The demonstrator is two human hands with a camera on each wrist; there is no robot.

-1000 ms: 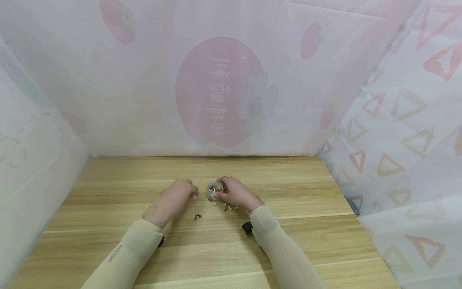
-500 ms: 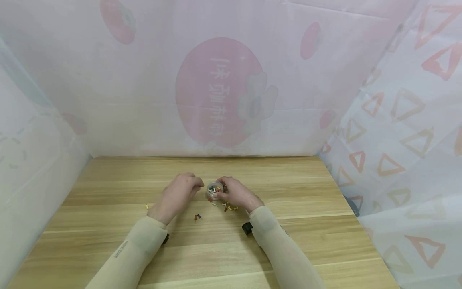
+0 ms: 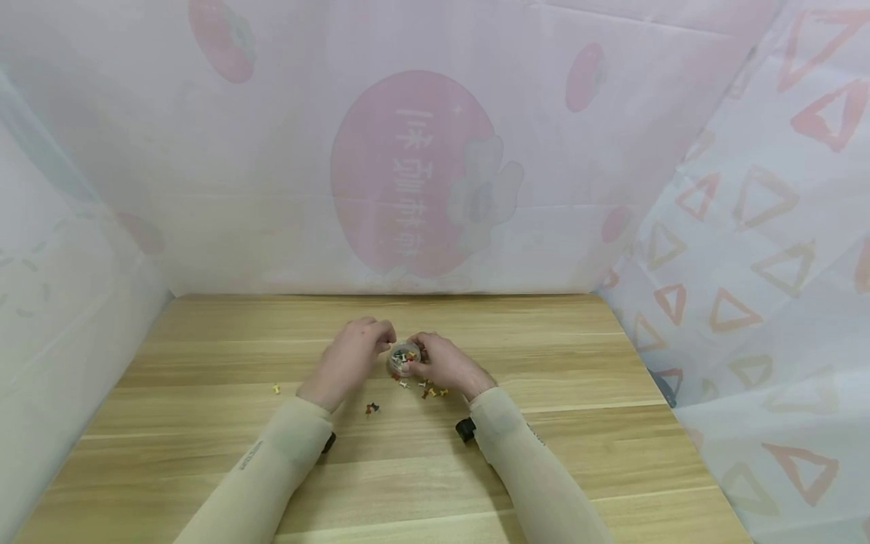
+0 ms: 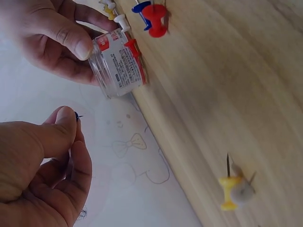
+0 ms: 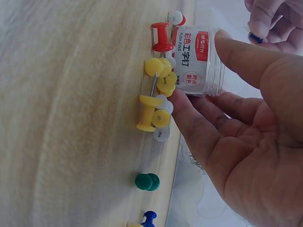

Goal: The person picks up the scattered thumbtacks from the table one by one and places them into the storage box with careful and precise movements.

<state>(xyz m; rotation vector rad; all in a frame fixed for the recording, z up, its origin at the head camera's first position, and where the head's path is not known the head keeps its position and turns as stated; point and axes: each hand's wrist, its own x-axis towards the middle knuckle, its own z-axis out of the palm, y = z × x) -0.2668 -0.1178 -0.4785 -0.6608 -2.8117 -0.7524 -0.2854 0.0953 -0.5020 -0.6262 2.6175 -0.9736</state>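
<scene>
My left hand point(image 3: 350, 361) pinches a blue push pin point(image 4: 77, 116) between thumb and index finger, just left of a clear plastic jar point(image 3: 397, 371) and apart from it. The jar stands upright and uncovered on the table, with mixed push pins inside. My right hand point(image 3: 445, 364) grips it from the right, its thumb at the rim. In the right wrist view the jar's label point(image 5: 191, 61) shows red and white print. Loose red point(image 5: 162, 38) and yellow push pins point(image 5: 147, 113) lie against the jar's base, with clear or white ones among them.
A yellow push pin point(image 3: 276, 388) lies alone on the wooden table point(image 3: 408, 483) at left. A red push pin point(image 4: 156, 21) lies beside a blue one point(image 4: 142, 14) in front of the jar. A green push pin point(image 5: 147, 181) lies farther off. Printed cloth point(image 3: 272, 189) hangs behind the table.
My left hand has moved right and slightly away from me, closer to the jar. My right hand and the jar have stayed in place.
</scene>
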